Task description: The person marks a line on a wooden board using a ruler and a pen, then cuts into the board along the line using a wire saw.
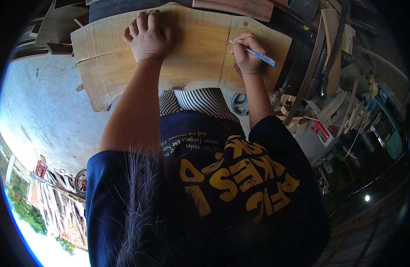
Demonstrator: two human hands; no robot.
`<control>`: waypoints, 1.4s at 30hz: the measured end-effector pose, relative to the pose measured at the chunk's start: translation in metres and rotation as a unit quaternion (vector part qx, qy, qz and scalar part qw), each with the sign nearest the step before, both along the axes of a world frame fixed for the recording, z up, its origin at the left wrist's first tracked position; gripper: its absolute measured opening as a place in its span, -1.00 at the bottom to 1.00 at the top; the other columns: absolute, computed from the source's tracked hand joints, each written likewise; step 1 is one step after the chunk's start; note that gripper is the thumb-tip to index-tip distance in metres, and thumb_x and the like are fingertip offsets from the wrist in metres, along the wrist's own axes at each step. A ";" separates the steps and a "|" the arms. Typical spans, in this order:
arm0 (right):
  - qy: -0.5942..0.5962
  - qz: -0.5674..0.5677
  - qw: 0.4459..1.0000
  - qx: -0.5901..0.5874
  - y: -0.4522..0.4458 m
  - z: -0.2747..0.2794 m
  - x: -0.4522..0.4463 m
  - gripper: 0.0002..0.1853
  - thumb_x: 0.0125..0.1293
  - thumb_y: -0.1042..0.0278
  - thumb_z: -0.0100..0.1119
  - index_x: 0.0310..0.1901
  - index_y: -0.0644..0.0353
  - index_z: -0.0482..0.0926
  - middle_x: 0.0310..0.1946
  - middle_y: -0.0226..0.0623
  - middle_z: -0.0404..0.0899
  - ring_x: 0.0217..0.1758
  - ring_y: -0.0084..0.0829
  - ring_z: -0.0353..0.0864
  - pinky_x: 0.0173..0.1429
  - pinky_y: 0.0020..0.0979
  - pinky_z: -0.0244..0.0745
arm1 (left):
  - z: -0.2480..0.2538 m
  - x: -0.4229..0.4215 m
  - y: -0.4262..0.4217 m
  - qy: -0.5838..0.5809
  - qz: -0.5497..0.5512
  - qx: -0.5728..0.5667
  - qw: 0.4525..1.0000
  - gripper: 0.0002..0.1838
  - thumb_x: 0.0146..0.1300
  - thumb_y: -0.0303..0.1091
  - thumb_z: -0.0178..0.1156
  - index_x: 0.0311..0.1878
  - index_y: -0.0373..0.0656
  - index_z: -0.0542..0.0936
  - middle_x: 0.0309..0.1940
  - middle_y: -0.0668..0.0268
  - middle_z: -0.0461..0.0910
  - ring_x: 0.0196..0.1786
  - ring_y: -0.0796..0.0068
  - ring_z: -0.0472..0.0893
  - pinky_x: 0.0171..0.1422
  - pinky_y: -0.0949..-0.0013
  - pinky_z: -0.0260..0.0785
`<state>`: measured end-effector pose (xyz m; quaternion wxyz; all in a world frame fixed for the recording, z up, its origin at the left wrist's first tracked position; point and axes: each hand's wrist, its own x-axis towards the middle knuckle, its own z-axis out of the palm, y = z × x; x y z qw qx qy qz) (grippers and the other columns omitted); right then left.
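The right hand point(248, 52), in the upper right of the frame, is closed in a writing grip on a slim blue pen with a pale tip end point(265, 58), thumb and fingers pinched around the front of its barrel. The pen slants down to the right, its tip at a thin dark straight line point(221, 71) running across the board; whether the tip touches the wood is too small to tell. The left hand point(149, 35), in the upper left, lies palm down on the board, loosely open, with fingers bent and slightly parted; the space under its palm is hidden.

The wide yellow-brown wooden board with wavy edges point(194, 49) spans the upper middle of the frame. A broad stretch of its surface separates the hands, and more wood reaches leftward to a slanted end with a dark crack point(105, 54). Its right end lies just beyond the pen. Along the top edge, near the right, sits a reddish-brown plank point(236, 9); below the lower edge shows black-and-white striped cloth point(202, 99). Piled wooden offcuts point(333, 107) crowd the frame's right side, apart from the right forearm.
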<state>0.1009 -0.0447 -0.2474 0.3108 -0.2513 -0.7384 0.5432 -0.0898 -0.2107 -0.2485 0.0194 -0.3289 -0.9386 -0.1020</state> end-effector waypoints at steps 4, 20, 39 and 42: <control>0.004 0.004 1.000 0.012 0.001 0.000 -0.001 -0.88 -0.03 0.69 0.07 -0.56 0.27 0.38 -0.54 -0.24 0.52 -0.56 -0.47 0.50 -0.47 -0.51 0.41 | 0.002 0.001 0.000 -0.007 0.001 0.002 1.000 -0.56 0.08 -0.08 0.04 0.08 0.12 0.46 0.13 0.26 0.39 0.22 0.19 0.32 0.34 -0.04 -0.07; 0.013 0.046 0.998 0.051 -0.003 -0.003 0.007 -0.88 0.12 0.75 0.02 -0.47 0.35 0.34 -0.41 -0.14 0.52 -0.59 -0.51 0.53 -0.54 -0.54 0.45 | -0.010 -0.004 -0.003 0.028 -0.007 0.001 1.000 -0.54 0.08 -0.05 0.06 0.09 0.16 0.43 0.11 0.26 0.39 0.20 0.15 0.31 0.30 0.00 -0.04; 0.025 0.012 0.999 0.037 -0.004 -0.001 0.004 -0.91 -0.14 0.67 0.08 -0.62 0.29 0.39 -0.61 -0.20 0.51 -0.63 -0.44 0.48 -0.52 -0.52 0.39 | -0.014 -0.004 -0.003 0.042 -0.006 -0.017 0.999 -0.55 0.09 -0.03 0.06 0.09 0.16 0.43 0.11 0.25 0.39 0.18 0.08 0.31 0.28 -0.06 -0.03; 0.036 0.041 0.996 0.077 0.000 0.000 0.006 -0.91 -0.12 0.67 0.08 -0.60 0.29 0.40 -0.61 -0.21 0.52 -0.61 -0.42 0.50 -0.50 -0.51 0.41 | -0.014 -0.004 -0.005 0.043 -0.010 -0.018 0.999 -0.55 0.09 -0.03 0.06 0.09 0.17 0.44 0.11 0.25 0.40 0.18 0.08 0.31 0.28 -0.06 -0.03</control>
